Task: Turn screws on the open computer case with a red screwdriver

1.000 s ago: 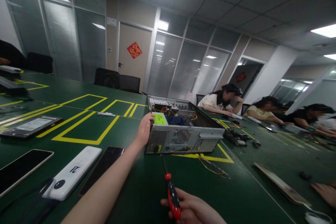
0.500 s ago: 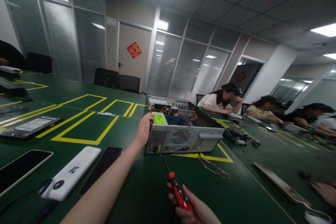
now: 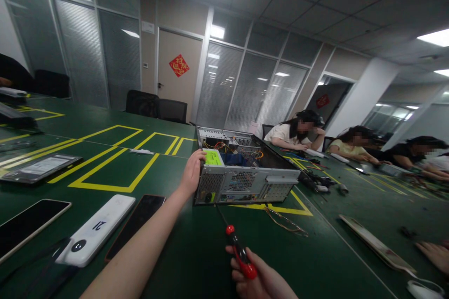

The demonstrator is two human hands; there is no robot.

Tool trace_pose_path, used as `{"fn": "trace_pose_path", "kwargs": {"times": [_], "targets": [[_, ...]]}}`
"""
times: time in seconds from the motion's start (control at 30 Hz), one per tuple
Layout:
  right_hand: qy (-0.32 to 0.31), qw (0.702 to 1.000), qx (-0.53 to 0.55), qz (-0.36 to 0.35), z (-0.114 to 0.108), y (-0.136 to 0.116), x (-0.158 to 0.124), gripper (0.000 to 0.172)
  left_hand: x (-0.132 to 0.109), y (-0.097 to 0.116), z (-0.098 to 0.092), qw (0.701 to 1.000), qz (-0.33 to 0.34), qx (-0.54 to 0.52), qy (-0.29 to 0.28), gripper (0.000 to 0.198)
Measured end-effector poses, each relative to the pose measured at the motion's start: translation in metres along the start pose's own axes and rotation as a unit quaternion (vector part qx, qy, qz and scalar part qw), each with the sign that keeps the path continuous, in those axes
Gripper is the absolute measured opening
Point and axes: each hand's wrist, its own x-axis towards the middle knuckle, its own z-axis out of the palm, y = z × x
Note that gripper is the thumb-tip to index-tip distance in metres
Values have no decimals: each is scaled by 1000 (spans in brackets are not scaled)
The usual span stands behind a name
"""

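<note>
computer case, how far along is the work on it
Done: the grey metal computer case lies open on top, wiring exposed. In hand: the left hand grips its corner; the right hand holds a red-handled screwdriver, tip near its rear panel. Left: the green-labelled power supply sits inside.

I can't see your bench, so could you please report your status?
Left hand gripping open computer case corner. Right hand holding red screwdriver, tip near case rear. Loose wire lying beside.
</note>
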Motion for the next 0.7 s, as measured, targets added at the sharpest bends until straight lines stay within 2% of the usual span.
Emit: {"fn": "trace_pose_path", "kwargs": {"times": [0.17, 0.33, 0.47, 0.5, 0.63, 0.7], "targets": [[65, 998, -10, 11, 1, -3, -1, 28, 0, 1, 0, 1000, -1, 1, 0, 40], [-3, 999, -27, 37, 2, -5, -1, 33, 0, 1, -1, 1000, -3, -2, -2, 39], [-12, 999, -46, 27, 4, -2, -3, 33, 0, 2, -1, 1000, -4, 0, 0, 39], [-13, 998, -57, 22, 4, -2, -3, 38, 0, 2, -1, 1000, -4, 1, 0, 39], [-15, 991, -129, -25, 2, -1, -5, 77, 0, 2, -1, 1000, -3, 1, -2, 39], [9, 979, -194, -67, 1, -3, -6, 83, 0, 1, -1, 1000, -3, 1, -3, 39]]}}
